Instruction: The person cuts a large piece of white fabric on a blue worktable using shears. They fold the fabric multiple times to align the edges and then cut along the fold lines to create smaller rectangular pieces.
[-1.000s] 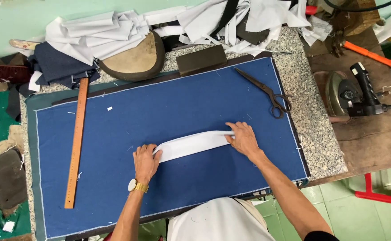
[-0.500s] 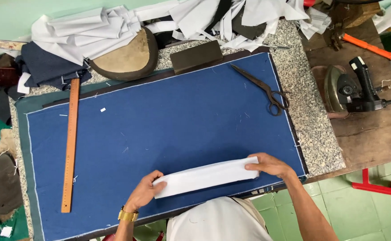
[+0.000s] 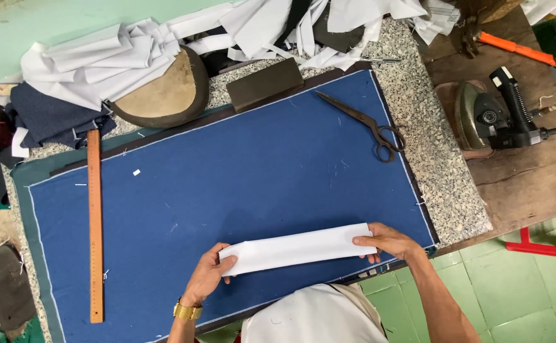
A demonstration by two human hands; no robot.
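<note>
Both hands hold one long white strip of cloth (image 3: 300,249) flat over the near edge of the blue pad (image 3: 240,165) that covers the worktop. The left hand (image 3: 209,274) is closed on the strip's left end, thumb on top and fingers curled under it, with a gold wristwatch (image 3: 188,310) on the wrist. The right hand (image 3: 385,241) is closed on the right end, close to the pad's near right corner, fingers bent over the cloth. The strip runs nearly parallel to the near edge, its right end slightly farther from the person. A wooden ruler (image 3: 94,222) lies along the pad's left edge, well apart from the hands. Dark scissors (image 3: 366,124) lie by the far right corner, blades pointing left. Just beyond the far edge sit a dark block (image 3: 264,84) and a rounded tan cushion (image 3: 161,92), with a heap of white cloth pieces (image 3: 100,60) behind them. On the wooden table to the right rests an iron (image 3: 491,115).
</note>
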